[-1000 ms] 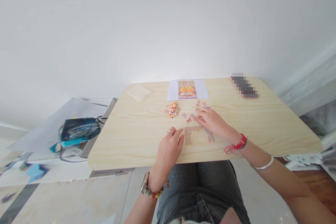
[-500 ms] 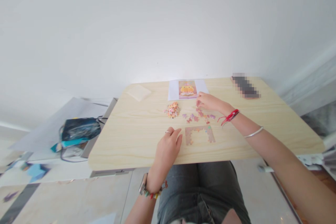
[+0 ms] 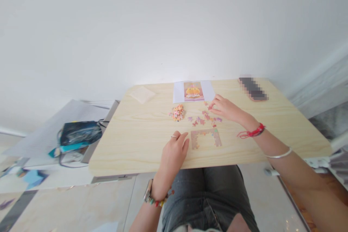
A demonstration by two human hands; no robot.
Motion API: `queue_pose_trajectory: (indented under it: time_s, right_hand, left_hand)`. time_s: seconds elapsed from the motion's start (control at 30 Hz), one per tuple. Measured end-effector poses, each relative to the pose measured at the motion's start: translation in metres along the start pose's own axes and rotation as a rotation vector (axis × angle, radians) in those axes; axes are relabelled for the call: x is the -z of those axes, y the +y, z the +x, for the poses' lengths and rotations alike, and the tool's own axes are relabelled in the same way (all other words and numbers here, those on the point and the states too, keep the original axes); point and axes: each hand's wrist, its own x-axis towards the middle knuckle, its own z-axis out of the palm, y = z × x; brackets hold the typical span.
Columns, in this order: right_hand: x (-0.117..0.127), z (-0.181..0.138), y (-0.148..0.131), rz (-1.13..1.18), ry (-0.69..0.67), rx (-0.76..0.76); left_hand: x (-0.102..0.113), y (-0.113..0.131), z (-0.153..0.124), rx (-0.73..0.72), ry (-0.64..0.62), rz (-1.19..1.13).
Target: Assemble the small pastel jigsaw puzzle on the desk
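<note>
A partly joined jigsaw frame point(image 3: 206, 138) lies on the pale wooden table point(image 3: 136, 141) just in front of me. My left hand point(image 3: 174, 152) rests beside its left edge, fingers curled loosely and holding nothing I can see. My right hand point(image 3: 227, 109) reaches over the scattered loose pieces point(image 3: 204, 117) behind the frame, fingertips pinched at a small piece point(image 3: 210, 107). A small heap of pieces point(image 3: 177, 112) sits further left. The reference picture point(image 3: 193, 91) of a yellow figure lies at the table's far edge.
A thin pale square point(image 3: 142, 94) lies at the far left of the table and a blurred dark object point(image 3: 252, 88) at the far right. Left of the table, a dark bag with cables point(image 3: 78, 133) sits on a low surface. My dark trousers point(image 3: 206, 195) show below the near edge.
My right hand went from the pieces just behind the frame out toward the picture, then drew back a little to the right. My left hand has stayed put.
</note>
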Motion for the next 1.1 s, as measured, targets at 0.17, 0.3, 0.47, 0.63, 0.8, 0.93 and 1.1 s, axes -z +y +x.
queue_pose_trajectory:
  time_s: [0.17, 0.3, 0.47, 0.63, 0.8, 0.93, 1.1]
  right_hand:
    - [-0.001, -0.045, -0.023, 0.043, 0.063, -0.058]
    - [-0.008, -0.065, -0.038, -0.041, 0.045, -0.193]
    - [-0.019, -0.074, -0.038, -0.084, -0.01, -0.348]
    - [-0.016, -0.08, -0.018, 0.035, 0.015, -0.258]
    - [-0.012, -0.081, -0.003, 0.187, 0.008, -0.088]
    - [-0.016, -0.076, 0.0, 0.22, -0.04, -0.039]
    - [-0.017, -0.08, -0.003, 0.169, -0.036, -0.012]
  left_hand:
    - [-0.001, 0.008, -0.001, -0.022, -0.04, -0.022]
    - [-0.003, 0.013, -0.001, -0.034, -0.054, -0.028]
    - [-0.003, 0.016, 0.0, -0.046, -0.057, -0.01]
    - [-0.004, 0.014, -0.001, -0.053, -0.061, -0.005]
    - [-0.005, 0.015, 0.001, -0.054, -0.067, -0.003]
    - [-0.005, 0.019, 0.001, -0.067, -0.078, -0.006]
    - [-0.006, 0.023, -0.002, -0.065, -0.105, -0.002]
